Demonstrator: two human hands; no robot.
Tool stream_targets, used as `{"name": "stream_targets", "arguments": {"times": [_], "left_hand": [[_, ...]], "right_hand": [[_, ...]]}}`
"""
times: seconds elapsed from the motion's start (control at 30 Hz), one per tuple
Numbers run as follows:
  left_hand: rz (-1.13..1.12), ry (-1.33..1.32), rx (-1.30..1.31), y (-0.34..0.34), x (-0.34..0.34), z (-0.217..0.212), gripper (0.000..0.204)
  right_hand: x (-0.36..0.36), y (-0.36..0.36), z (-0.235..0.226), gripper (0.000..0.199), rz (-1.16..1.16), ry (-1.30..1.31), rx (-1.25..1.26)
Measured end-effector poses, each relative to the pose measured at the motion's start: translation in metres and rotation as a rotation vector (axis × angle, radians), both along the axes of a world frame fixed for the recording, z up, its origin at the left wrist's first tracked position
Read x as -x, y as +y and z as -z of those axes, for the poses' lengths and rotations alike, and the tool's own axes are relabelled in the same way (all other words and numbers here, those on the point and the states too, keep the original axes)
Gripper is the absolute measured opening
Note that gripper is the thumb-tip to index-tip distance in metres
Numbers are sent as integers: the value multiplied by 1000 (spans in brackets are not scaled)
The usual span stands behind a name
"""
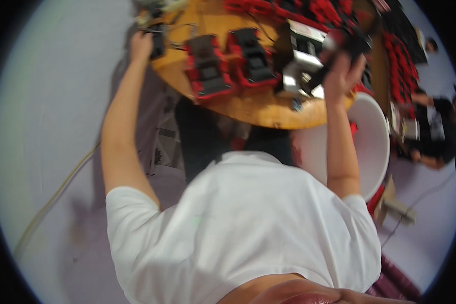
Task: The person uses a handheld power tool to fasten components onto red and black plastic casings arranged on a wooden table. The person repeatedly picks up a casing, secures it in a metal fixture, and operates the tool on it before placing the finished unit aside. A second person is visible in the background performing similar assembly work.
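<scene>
My left hand (pixel 142 46) reaches to the far left edge of the round wooden table. Its fingers look closed beside a small black object (pixel 158 44); what lies in them is hidden. My right hand (pixel 341 75) is raised over the table's right side, around a dark black object (pixel 353 46) too blurred to name. Between the hands, two red-and-black housings (pixel 207 66) (pixel 252 57) lie side by side on the table. Close to my right hand stands a shiny metal fixture (pixel 300 68).
More red-and-black parts (pixel 319 11) crowd the back of the wooden table (pixel 268 112). Below its right edge stands a white bin (pixel 374 137). A yellowish cable (pixel 61 186) runs over the floor at left. Another person (pixel 434 121) is at the far right, near rows of red parts (pixel 401 61).
</scene>
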State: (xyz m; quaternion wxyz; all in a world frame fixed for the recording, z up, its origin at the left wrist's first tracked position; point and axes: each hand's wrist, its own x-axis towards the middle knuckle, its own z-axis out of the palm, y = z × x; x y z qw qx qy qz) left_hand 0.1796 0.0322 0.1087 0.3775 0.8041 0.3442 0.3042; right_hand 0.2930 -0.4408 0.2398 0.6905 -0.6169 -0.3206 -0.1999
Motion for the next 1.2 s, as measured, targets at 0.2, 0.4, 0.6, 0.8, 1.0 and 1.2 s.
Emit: {"name": "stream_targets", "arguments": {"times": [0.2, 0.4, 0.6, 0.8, 1.0, 1.2], "left_hand": [[129, -413, 95, -96, 29, -38, 39], [249, -364, 456, -153, 50, -54, 54], [375, -227, 413, -155, 37, -34, 90], [424, -239, 452, -170, 34, -34, 94], [435, -182, 407, -173, 36, -44, 97], [448, -209, 504, -183, 40, -60, 90]], "right_hand": [[1, 5, -9, 38, -40, -44, -30], [-4, 3, -33, 37, -144, 105, 95], [16, 62, -78, 38, -290, 19, -92], [7, 164, -62, 32, -475, -175, -404], [17, 236, -49, 28, -516, -179, -474], [34, 251, -49, 27, -520, -142, -394]]}}
